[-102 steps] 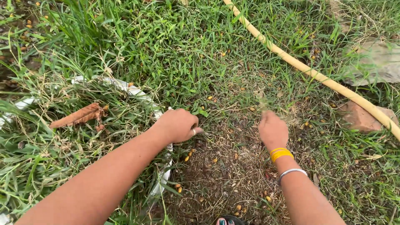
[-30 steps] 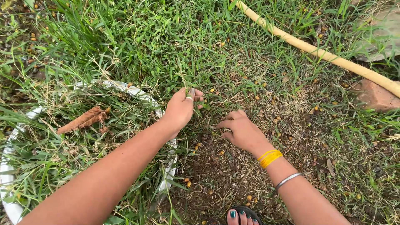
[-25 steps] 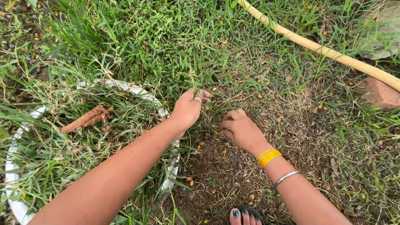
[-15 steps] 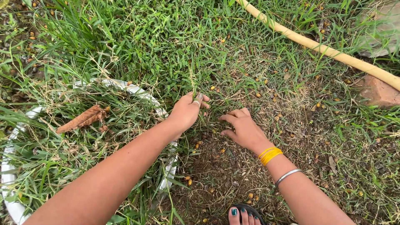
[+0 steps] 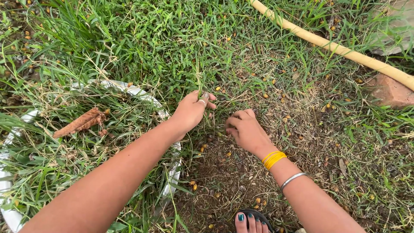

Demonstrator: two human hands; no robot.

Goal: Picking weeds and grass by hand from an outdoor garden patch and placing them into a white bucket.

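nearest, a sandalled foot with teal nails is cut off at the frame's lower edge, on bare brown soil strewn with small yellow-orange seeds. the right hand curls knuckles-up at the soil's edge, fingertips hidden, so its hold is unclear, while the left hand pinches thin, wiry grass blades standing upright from the turf. left, a white round basin brims with cut grass; beyond, a smooth tan hose.
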